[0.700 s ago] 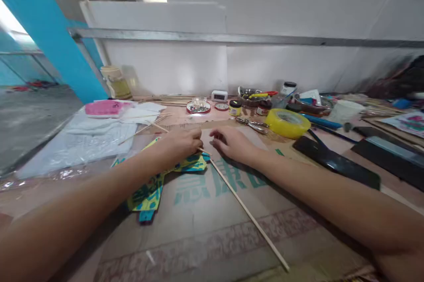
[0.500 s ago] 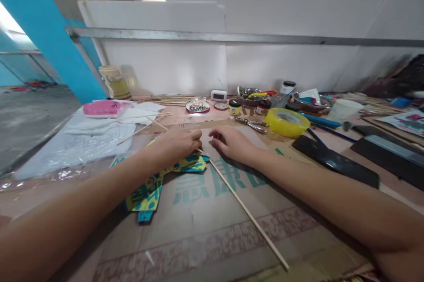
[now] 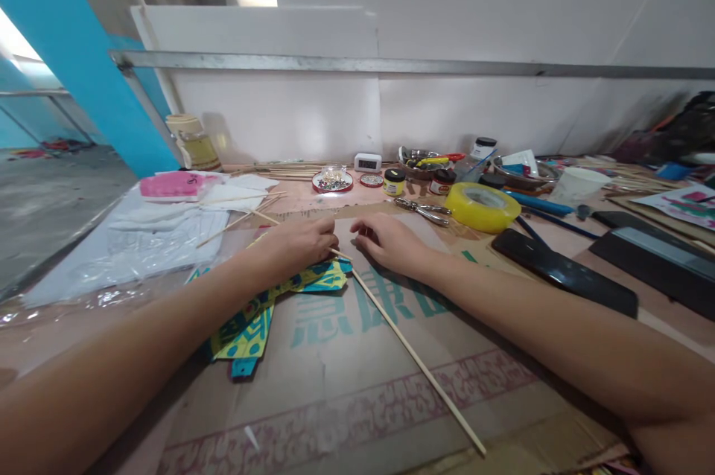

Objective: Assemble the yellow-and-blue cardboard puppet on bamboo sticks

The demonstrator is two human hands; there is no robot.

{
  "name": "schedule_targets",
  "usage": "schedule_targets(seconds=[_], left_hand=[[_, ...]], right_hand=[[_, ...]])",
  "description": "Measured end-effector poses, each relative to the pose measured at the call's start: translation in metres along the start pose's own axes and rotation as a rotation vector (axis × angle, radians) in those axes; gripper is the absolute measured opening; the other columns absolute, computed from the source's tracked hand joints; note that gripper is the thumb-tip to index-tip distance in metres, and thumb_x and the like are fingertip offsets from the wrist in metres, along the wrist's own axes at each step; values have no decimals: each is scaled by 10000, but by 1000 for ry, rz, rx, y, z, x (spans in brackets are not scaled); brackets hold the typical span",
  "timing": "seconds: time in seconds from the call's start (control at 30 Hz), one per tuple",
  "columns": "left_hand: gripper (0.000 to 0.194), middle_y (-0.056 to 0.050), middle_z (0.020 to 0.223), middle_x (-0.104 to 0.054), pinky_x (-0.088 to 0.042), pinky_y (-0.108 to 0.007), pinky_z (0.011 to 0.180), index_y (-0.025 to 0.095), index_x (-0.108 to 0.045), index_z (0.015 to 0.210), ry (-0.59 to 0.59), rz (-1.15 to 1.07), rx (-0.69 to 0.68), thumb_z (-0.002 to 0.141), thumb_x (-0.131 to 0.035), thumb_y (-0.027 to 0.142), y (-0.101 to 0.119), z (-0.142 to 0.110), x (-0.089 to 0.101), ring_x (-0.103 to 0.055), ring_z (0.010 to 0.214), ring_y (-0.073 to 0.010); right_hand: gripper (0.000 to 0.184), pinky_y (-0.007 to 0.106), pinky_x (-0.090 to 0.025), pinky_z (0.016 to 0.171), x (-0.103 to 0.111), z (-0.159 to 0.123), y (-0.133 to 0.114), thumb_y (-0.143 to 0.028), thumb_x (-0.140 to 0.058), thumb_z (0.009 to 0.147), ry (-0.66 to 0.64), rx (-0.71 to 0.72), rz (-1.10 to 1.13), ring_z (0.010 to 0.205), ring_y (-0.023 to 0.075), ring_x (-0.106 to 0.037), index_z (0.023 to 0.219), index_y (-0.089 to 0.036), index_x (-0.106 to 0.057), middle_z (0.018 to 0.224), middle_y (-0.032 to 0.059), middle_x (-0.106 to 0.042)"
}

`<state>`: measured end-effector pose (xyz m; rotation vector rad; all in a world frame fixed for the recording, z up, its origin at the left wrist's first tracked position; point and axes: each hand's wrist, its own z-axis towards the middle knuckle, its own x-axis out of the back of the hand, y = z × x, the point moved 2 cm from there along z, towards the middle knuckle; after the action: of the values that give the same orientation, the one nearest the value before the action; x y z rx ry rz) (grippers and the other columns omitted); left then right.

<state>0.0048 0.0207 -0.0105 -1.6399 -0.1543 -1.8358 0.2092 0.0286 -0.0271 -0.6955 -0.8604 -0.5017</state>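
Note:
My left hand (image 3: 304,238) rests palm-down with curled fingers on a yellow-and-teal patterned paper piece (image 3: 262,315), pressing a thin stick against it. A long wooden stick (image 3: 416,359) runs from under that hand diagonally toward the front right across the cardboard sheet (image 3: 357,386). My right hand (image 3: 388,240) lies beside it with its fingers bent, fingertips close to the stick's upper end; what they pinch, if anything, is hidden.
A yellow tape roll (image 3: 483,207), pliers (image 3: 423,210), small jars (image 3: 395,182), a bead dish (image 3: 333,180) and a small clock (image 3: 367,161) line the back. A black phone (image 3: 564,272) and dark ruler (image 3: 653,255) lie right. Plastic sheets (image 3: 134,240) and a pink packet (image 3: 170,185) lie left.
Both hands stay almost still at the stick's upper end; the view has shifted slightly. Nothing was picked up or released.

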Motion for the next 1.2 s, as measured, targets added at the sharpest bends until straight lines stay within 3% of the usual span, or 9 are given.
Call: schedule_targets(seconds=[0.23, 0.43, 0.5, 0.9, 1.03, 1.2], left_hand=[[208, -62, 932, -598, -350, -263, 543, 146, -672, 958, -5, 3, 48, 958, -484, 236, 5, 3, 1, -574, 707, -147], [151, -40, 940, -610, -393, -256, 556, 173, -646, 961, 317, -50, 218, 935, -504, 217, 19, 3, 20, -572, 654, -135], [137, -40, 947, -616, -423, -260, 585, 172, -636, 974, 362, -83, 236, 931, -521, 232, 24, 3, 24, -597, 688, -145], [133, -55, 953, -625, -474, -275, 650, 172, -631, 969, 417, -155, 252, 925, -510, 208, 28, 1, 10, -632, 786, -169], [165, -45, 938, -618, -464, -255, 649, 190, -642, 964, 467, -213, 310, 943, -491, 252, 26, 0, 12, -622, 788, -148], [181, -47, 942, -598, -480, -275, 690, 195, -649, 962, 445, -321, 335, 936, -499, 293, 25, 0, 14, -617, 802, -154]], right_hand=[[167, 293, -447, 749, 1, 0, -1, -174, -614, 865, 26, 21, 10, 834, 186, -611, 1019, -147, -670, 928, 85, -710], [113, 272, -452, 724, 8, -3, -14, -247, -613, 909, 57, 38, 201, 783, 160, -631, 929, -175, -698, 877, 38, -729], [132, 266, -454, 718, 8, -4, -19, -278, -618, 914, 76, 52, 259, 771, 153, -635, 922, -178, -703, 863, 30, -731], [89, 265, -445, 706, 6, -7, -19, -247, -645, 870, 120, 16, 169, 746, 155, -623, 877, -181, -704, 821, 26, -724], [84, 255, -452, 702, 9, -7, -24, -200, -615, 859, 123, 3, 253, 733, 148, -616, 850, -182, -697, 792, 14, -711], [97, 246, -467, 722, 11, -6, -24, -196, -614, 865, 138, -14, 358, 760, 147, -635, 869, -182, -710, 814, 14, -725]])
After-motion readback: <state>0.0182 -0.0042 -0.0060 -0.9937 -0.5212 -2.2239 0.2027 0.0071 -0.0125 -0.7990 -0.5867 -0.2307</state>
